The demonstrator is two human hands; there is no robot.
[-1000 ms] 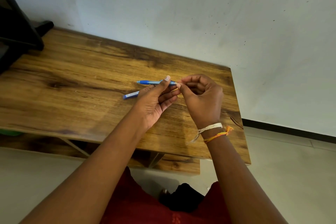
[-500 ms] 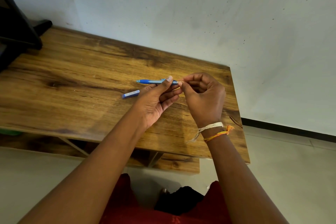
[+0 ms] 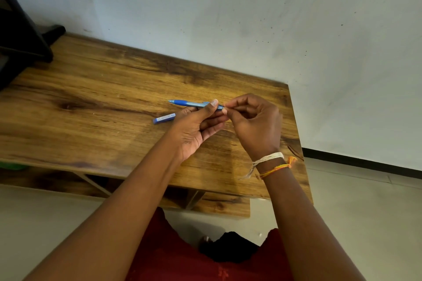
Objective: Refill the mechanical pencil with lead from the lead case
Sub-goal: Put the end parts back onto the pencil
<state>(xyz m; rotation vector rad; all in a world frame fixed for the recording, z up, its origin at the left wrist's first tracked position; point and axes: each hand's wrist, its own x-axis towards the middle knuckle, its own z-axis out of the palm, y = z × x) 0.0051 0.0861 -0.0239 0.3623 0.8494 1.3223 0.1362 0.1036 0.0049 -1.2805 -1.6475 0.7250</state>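
Left hand (image 3: 196,125) grips the blue pencil (image 3: 194,104) level above the table (image 3: 91,102), tip pointing left. Right hand (image 3: 253,121) pinches at its back end; can't tell if that's cap or lead. Lead case (image 3: 164,118) lies on the wood just beside. I'd keep the barrel steady and feed straight, since lead snaps easily.

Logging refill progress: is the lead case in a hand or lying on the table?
On the table. The lead case lies flat on the wooden table, untouched beside the left hand, which holds the pencil.
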